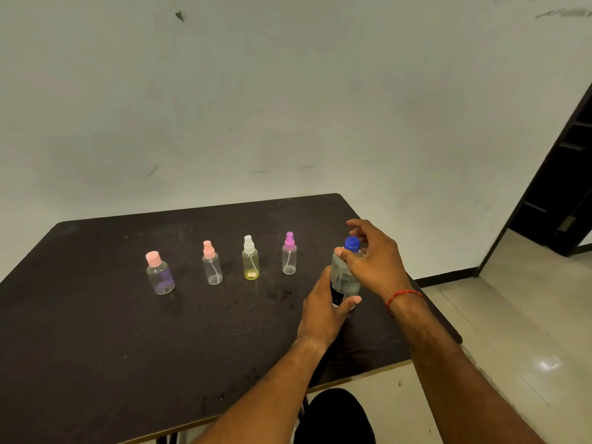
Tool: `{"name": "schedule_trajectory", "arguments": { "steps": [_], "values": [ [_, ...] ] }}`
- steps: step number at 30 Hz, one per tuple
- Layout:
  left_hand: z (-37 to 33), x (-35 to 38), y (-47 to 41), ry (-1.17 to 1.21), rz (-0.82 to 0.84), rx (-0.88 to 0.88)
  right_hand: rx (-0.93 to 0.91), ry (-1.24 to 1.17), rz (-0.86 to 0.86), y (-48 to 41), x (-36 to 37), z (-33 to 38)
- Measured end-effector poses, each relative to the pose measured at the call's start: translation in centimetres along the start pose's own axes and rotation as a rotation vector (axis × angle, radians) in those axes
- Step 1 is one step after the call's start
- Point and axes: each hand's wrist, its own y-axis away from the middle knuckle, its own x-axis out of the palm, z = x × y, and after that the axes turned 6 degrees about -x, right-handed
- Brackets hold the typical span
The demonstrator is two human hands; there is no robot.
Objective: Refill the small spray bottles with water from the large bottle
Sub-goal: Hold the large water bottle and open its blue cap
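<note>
Standing upright near the right edge of the table (96,347), the large bottle (344,277) looks water-heavy, thin-walled and probably squashy, so a low body grip suits it. The left hand (323,310) wraps it there. The right hand (374,261) curls loosely about the blue cap (352,243); whether it grips, I cannot tell. Four capped small spray bottles (250,262) stand in a row to the left.

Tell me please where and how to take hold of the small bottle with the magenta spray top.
Grip the small bottle by its clear round body, below the magenta spray top, coming from the near side. The bottle stands upright with space on both sides, and the narrow top must stay free for unscrewing.
</note>
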Motion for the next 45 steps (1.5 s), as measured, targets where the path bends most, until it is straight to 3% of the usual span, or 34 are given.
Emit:
{"name": "schedule_trajectory", "arguments": {
  "steps": [6, 15, 24, 29, 34, 38, 45],
  "values": [
    [0.2, 0.1, 0.0, -0.016, -0.012, -0.018, 0.007, 0.194, 0.017, -0.6, -0.2, 0.1],
    [0.3, 0.1, 0.0, -0.009, -0.007, 0.002, -0.009, 0.112, 0.166, -0.5, -1.0, 0.9],
    [0.3, 0.0, -0.2, -0.009, -0.011, -0.005, -0.007, 0.227, 0.07, -0.8, -0.6, 0.5],
    [0.4, 0.0, -0.2, -0.013, -0.013, -0.013, -0.072, 0.143, 0.11, -0.7, -0.8, 0.4],
    [0.5, 0.1, -0.2, -0.032, -0.019, 0.004, -0.082, -0.014, -0.068, 0.3, -1.6, -0.8],
    [0.6, 0.0, -0.3, -0.038, -0.014, 0.006, 0.03, -0.147, -0.191, 2.2, -2.0, -2.8],
    [0.8, 0.1, -0.4, -0.072, -0.017, 0.003, 0.309, -0.368, -0.247, 6.7, -0.4, -6.7]
  ]
}}
